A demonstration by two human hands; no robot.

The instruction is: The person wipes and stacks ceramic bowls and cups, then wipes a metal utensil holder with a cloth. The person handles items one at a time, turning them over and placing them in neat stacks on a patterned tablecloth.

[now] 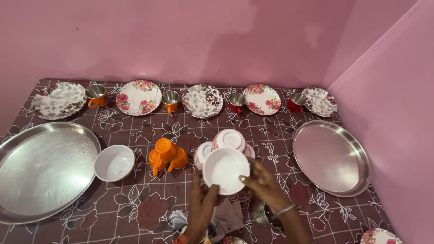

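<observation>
Orange cups and upturned bowls just beside hand-held white bowl.

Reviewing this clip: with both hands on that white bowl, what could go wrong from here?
1. The white bowl is held tilted by fingertips of the left hand and right hand; it might slip.
2. Upturned bowls and stacked orange cups sit close by; a swing could topple them.

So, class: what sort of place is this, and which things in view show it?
Probably a home dining or serving spot: a floral tablecloth set against pink walls, a row of flowered plates with small cups, and steel trays. Both hands hold a white bowl.
</observation>
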